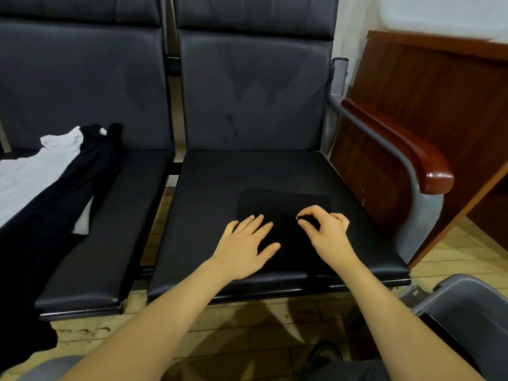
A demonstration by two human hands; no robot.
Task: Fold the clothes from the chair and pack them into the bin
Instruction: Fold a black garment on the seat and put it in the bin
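Under the flat left hand [245, 244] and pinching right hand [324, 229], a black garment [283, 204] looks nearly folded, more clothes [55, 171] wait far left, and the bin [467, 312] near the right arm seems unfilled.

Chair seat [220, 182] smooth leather-like, maybe vinyl; armrest [406, 149] glossy wood.

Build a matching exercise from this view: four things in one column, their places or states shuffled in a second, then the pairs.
Things:
1. left hand
2. right hand
3. white garment
4. grey bin

States:
A. lies unfolded on the left seat
B. stands on the floor at lower right
C. rests flat, fingers spread, on the black folded cloth
D. pinches that cloth with curled fingers

Pairs: 1-C, 2-D, 3-A, 4-B
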